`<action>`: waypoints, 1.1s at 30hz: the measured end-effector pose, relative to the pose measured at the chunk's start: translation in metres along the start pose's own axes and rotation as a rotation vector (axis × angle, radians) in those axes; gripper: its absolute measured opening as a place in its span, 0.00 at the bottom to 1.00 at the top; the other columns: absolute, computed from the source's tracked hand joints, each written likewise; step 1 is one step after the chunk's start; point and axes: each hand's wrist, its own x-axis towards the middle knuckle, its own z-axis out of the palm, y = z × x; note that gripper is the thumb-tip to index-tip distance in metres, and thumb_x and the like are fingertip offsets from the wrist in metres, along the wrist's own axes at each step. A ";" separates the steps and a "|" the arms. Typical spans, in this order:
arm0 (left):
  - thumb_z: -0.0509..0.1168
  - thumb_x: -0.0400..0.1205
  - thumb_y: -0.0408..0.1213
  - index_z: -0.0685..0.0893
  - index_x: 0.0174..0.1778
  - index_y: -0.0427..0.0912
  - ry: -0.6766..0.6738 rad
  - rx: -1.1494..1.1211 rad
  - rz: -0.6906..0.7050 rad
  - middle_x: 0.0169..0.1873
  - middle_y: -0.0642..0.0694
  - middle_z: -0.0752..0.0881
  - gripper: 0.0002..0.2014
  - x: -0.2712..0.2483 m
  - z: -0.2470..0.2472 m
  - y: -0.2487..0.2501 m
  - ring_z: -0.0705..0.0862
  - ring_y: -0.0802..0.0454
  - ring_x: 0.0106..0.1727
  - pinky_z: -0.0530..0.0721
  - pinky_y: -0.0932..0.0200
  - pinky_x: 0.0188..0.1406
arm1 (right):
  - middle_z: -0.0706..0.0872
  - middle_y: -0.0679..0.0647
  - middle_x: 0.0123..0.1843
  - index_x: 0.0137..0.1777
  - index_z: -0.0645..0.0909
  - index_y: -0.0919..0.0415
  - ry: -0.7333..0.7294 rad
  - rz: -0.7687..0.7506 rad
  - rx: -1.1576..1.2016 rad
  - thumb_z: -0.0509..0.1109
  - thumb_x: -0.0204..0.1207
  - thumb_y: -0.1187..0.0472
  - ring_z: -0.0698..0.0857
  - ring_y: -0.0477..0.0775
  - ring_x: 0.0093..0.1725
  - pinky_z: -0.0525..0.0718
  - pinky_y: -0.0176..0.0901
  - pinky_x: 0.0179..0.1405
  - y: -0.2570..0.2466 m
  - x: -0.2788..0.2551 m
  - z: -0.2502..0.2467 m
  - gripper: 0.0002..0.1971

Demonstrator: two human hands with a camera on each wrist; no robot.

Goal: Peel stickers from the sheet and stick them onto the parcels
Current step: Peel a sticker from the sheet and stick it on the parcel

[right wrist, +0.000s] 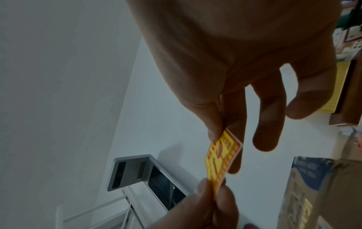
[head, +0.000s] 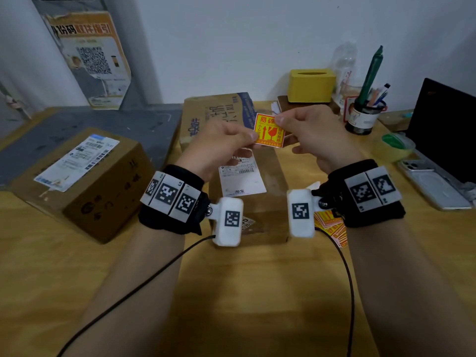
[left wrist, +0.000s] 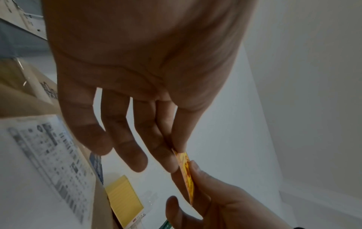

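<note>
A yellow and red fragile sticker (head: 269,132) is held in the air between both hands, above a cardboard parcel (head: 273,181) with a white shipping label (head: 240,176). My left hand (head: 226,143) pinches its lower left corner between thumb and forefinger. My right hand (head: 309,130) pinches its upper right corner. The wrist views show the sticker (left wrist: 187,173) (right wrist: 223,158) edge-on between the two pinches, the other fingers loosely extended. A pile of the same stickers (head: 332,225) lies on the table under my right wrist. A second parcel (head: 85,181) sits at the left, a larger box (head: 206,117) behind.
On the wooden table (head: 231,292) at the right are a phone (head: 432,186), a laptop (head: 445,135), green tape (head: 396,145), a pen cup (head: 365,112), a clear bottle (head: 343,63) and a yellow tissue box (head: 310,85). Cables run from both wrist cameras.
</note>
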 end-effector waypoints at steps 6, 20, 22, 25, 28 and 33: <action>0.71 0.83 0.39 0.92 0.45 0.47 -0.021 -0.023 0.018 0.40 0.51 0.95 0.05 -0.005 -0.001 0.001 0.90 0.59 0.39 0.84 0.56 0.46 | 0.91 0.53 0.43 0.45 0.86 0.50 0.029 -0.007 0.046 0.68 0.87 0.55 0.87 0.51 0.35 0.80 0.47 0.38 0.001 -0.002 -0.005 0.09; 0.68 0.85 0.37 0.91 0.50 0.46 -0.013 -0.099 0.031 0.36 0.54 0.93 0.05 -0.012 -0.001 0.002 0.90 0.61 0.37 0.83 0.59 0.40 | 0.91 0.52 0.41 0.52 0.86 0.53 0.018 0.000 0.079 0.68 0.87 0.56 0.88 0.51 0.30 0.77 0.46 0.36 -0.008 -0.010 -0.006 0.06; 0.69 0.85 0.38 0.91 0.50 0.47 -0.016 -0.100 0.032 0.35 0.54 0.93 0.05 -0.012 -0.002 0.002 0.89 0.61 0.37 0.82 0.59 0.41 | 0.90 0.52 0.39 0.50 0.86 0.51 0.014 -0.001 0.082 0.68 0.87 0.56 0.88 0.51 0.30 0.77 0.46 0.36 -0.010 -0.011 -0.006 0.06; 0.69 0.85 0.38 0.91 0.49 0.46 -0.015 -0.109 0.036 0.35 0.54 0.93 0.05 -0.013 -0.003 0.002 0.89 0.60 0.37 0.82 0.59 0.40 | 0.91 0.52 0.40 0.47 0.85 0.49 0.007 -0.006 0.075 0.68 0.87 0.56 0.89 0.51 0.30 0.78 0.46 0.38 -0.010 -0.013 -0.004 0.07; 0.69 0.85 0.38 0.91 0.48 0.47 -0.016 -0.118 0.042 0.35 0.54 0.92 0.05 -0.013 -0.004 0.002 0.88 0.59 0.37 0.82 0.59 0.40 | 0.91 0.53 0.41 0.47 0.86 0.50 0.011 -0.002 0.077 0.68 0.86 0.56 0.89 0.50 0.29 0.77 0.44 0.36 -0.010 -0.014 -0.003 0.07; 0.68 0.86 0.38 0.90 0.46 0.48 -0.008 -0.133 0.064 0.35 0.54 0.91 0.06 -0.013 -0.003 0.001 0.88 0.59 0.37 0.80 0.63 0.36 | 0.93 0.53 0.53 0.64 0.84 0.52 0.013 -0.007 0.065 0.76 0.80 0.56 0.90 0.47 0.32 0.78 0.41 0.32 -0.009 -0.013 -0.002 0.14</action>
